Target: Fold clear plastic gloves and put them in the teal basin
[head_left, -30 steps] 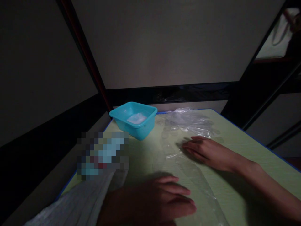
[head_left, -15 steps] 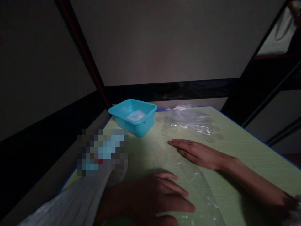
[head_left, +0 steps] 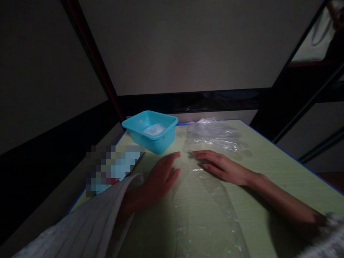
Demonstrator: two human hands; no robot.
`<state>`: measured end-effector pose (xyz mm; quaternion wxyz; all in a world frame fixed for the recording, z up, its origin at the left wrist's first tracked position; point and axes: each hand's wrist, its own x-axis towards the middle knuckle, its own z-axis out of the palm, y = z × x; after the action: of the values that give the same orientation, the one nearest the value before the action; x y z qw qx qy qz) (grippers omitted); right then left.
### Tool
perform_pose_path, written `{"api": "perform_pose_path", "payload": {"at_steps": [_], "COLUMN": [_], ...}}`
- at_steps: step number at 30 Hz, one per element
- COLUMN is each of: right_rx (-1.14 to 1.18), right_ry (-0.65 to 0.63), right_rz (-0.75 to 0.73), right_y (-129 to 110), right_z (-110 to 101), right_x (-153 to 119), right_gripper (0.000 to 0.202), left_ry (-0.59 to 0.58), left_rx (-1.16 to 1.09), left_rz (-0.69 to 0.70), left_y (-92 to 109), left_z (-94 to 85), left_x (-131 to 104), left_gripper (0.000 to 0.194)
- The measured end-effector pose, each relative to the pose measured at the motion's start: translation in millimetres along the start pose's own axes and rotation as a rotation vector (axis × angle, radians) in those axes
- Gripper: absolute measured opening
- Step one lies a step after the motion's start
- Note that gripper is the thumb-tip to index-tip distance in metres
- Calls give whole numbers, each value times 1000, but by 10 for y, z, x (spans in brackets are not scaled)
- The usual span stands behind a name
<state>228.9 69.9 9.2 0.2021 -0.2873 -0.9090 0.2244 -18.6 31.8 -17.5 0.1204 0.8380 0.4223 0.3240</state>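
A clear disposable plastic glove (head_left: pixel 206 215) lies flat on the table between my hands, its see-through outline faint against the green top. My left hand (head_left: pixel 159 175) is at the glove's far left side, thumb apart from the fingers and nothing held. Across from it, my right hand (head_left: pixel 224 167) rests palm down at the glove's far right edge, fingers stretched out and slightly spread. Whether the fingertips press on the plastic is hard to see. Beyond my right hand lies a crumpled pile of similar clear gloves (head_left: pixel 213 133).
A turquoise plastic basin (head_left: pixel 163 142) with something white (head_left: pixel 154 129) inside stands at the back left. A blurred-out packet (head_left: pixel 120 166) lies beside my left sleeve. The pale green table (head_left: pixel 279 168) has a blue edge, with dark-trimmed panels (head_left: pixel 188 46) behind it.
My left hand has moved forward from the near part of the glove to its far left side. My right hand has barely moved. More of the glove now shows.
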Motion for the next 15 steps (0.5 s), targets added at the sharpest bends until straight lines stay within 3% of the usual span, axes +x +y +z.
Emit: {"api": "perform_pose_path", "payload": {"at_steps": [3,6,10,15], "right_rx": [134,469,878,1112], "right_ry": [1,-11,20,74], "right_rz": [28,141,211,226], "right_y": [-107,-199,-269,-290], "right_z": [-50,-27,75,189], "right_x": [13,15,18,23], "right_gripper": [23,25,29,37], "left_ry": [-82,-175,-218,-160], "left_rx": [-466,-852,-1037,-1285], "left_rz": [-115,-232,-412,-436], "left_y": [153,235,231,174], "left_z": [-40,-19,4,6], "left_x": [71,112,124,146], "left_gripper": [21,24,32,35]}}
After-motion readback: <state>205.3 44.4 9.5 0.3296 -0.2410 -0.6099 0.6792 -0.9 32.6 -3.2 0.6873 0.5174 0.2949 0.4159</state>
